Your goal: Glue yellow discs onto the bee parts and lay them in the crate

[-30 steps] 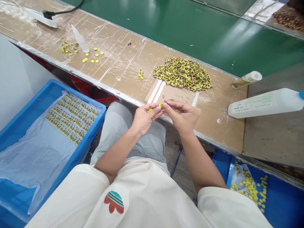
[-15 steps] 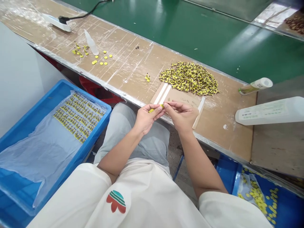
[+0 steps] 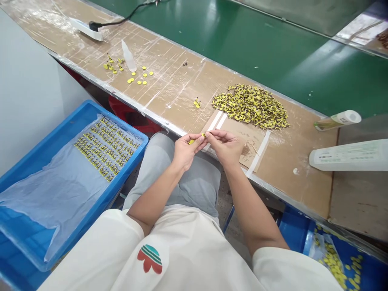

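My left hand is closed, with a small yellow disc tucked between its fingers. At the meeting fingertips is a tiny yellow and dark piece, which my right hand pinches from the other side. Both hands are in front of the table edge, above my lap. Just beyond them lies a big pile of small yellow and dark brown pieces on the cardboard-covered table. A few assembled pieces stand left of the pile.
A blue tray on the left holds rows of small figures on a white sheet. Loose yellow discs, a nozzle bottle and a power strip lie further left. Two bottles, one large, are right. Yellow discs fill a lower blue bin.
The camera view has shifted slightly, so the table items appear further right and lower. My hands keep the same pinch together, with the right hand tilted a little differently.
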`<state>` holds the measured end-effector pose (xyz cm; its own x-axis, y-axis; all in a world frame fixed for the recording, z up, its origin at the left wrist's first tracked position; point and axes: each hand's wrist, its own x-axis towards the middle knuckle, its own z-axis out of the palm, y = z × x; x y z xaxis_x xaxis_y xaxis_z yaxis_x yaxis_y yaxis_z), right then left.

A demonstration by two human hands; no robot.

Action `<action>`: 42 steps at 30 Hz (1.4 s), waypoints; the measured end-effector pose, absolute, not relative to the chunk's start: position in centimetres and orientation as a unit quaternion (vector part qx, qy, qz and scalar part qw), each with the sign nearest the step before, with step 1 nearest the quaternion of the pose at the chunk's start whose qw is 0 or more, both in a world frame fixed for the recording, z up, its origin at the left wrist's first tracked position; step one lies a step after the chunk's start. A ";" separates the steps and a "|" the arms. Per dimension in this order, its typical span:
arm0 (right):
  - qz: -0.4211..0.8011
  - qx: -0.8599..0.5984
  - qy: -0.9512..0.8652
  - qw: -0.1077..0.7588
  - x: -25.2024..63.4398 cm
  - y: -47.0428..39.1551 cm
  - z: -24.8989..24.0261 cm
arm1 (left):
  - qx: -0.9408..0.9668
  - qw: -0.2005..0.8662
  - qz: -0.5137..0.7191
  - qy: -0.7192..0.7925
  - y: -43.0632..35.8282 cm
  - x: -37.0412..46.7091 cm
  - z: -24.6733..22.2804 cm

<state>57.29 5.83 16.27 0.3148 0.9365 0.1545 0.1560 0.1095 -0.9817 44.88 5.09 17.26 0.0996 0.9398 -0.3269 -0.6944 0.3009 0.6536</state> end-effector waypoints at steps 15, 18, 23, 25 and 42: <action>0.362 -0.536 -0.425 0.634 53.6 8.3 16.4 | 0.086 0.723 0.601 0.330 6.6 43.2 17.4; 0.375 -0.509 -0.400 0.664 53.6 9.7 16.6 | 0.080 0.737 0.590 0.320 6.9 42.8 18.0; 0.245 -0.558 -0.493 0.621 55.1 13.7 16.5 | 0.016 0.781 0.562 0.271 7.7 41.5 18.4; 0.159 -0.602 -0.560 0.547 55.8 15.3 16.1 | -0.003 0.792 0.555 0.254 7.8 40.9 18.4; -0.047 -0.661 -0.681 0.313 56.6 17.5 14.2 | 0.009 0.797 0.550 0.247 7.6 40.3 18.3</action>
<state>56.58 17.54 14.23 0.0694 0.8706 0.4871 0.9288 0.1217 -0.3500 40.33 7.64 18.28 0.2718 0.8821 -0.3847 -0.8732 0.3941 0.2868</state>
